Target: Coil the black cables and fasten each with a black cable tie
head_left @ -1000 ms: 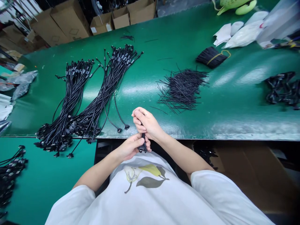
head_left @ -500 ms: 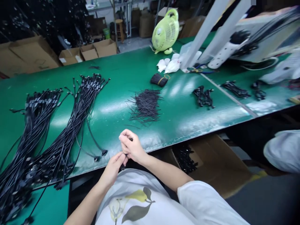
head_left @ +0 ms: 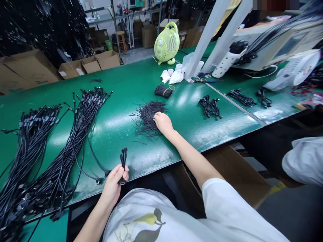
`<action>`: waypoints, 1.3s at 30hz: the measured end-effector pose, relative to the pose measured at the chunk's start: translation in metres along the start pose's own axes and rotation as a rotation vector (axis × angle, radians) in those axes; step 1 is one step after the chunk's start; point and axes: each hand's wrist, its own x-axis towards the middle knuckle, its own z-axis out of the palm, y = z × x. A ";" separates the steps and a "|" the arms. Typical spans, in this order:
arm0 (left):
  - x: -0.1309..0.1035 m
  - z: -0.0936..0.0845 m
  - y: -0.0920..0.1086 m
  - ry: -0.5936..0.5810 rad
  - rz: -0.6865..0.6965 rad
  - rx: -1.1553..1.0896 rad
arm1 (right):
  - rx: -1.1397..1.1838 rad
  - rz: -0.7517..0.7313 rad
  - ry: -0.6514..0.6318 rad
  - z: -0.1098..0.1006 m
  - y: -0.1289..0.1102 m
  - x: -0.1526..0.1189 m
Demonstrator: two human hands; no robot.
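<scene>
My left hand (head_left: 116, 178) is closed around a black cable (head_left: 123, 156) folded into a short bundle, held at the table's front edge. Its plug end shows below my fingers and a loop stands up above them. My right hand (head_left: 163, 121) reaches over a loose pile of thin black twist ties (head_left: 147, 117), its fingers pinched together at the pile's right side. What is between those fingertips is hidden. Behind the pile lies a banded bundle of ties (head_left: 163, 91).
Two long bunches of black cables (head_left: 83, 124) cover the left of the green table (head_left: 113, 114). Folded cables (head_left: 210, 106) lie to the right. A green fan (head_left: 167, 43), white posts (head_left: 208, 37) and a white fan (head_left: 295, 70) stand farther back. A co-worker's sleeve (head_left: 304, 159) shows at right.
My hands, together at the table edge before, are apart. My right hand has moved forward to the pile of ties, while my left hand keeps the folded cable, now plainly visible.
</scene>
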 end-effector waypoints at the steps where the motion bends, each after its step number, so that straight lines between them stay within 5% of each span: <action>1: 0.000 0.001 0.000 0.007 0.000 -0.016 | 0.002 -0.013 0.004 0.003 0.004 0.004; 16: -0.004 -0.002 -0.005 -0.021 -0.009 -0.112 | -0.138 -0.100 -0.002 0.010 0.006 -0.004; 22: -0.008 -0.008 -0.010 0.015 0.026 -0.033 | -0.105 0.019 0.103 0.004 -0.005 -0.008; 26: -0.006 -0.002 -0.009 -0.017 0.041 -0.099 | 0.356 -0.037 0.134 -0.004 -0.051 -0.038; 29: -0.001 0.007 -0.008 -0.053 0.091 -0.155 | 0.891 -0.100 -0.148 0.002 -0.109 -0.083; 33: 0.004 0.007 -0.006 0.028 0.237 -0.101 | 1.333 0.055 -0.445 0.010 -0.158 -0.129; 36: 0.004 -0.003 -0.004 0.135 0.344 0.044 | 1.202 -0.046 -0.412 0.008 -0.161 -0.136; 39: 0.003 -0.016 -0.005 0.207 0.418 0.329 | 0.761 -0.388 -0.139 0.000 -0.156 -0.134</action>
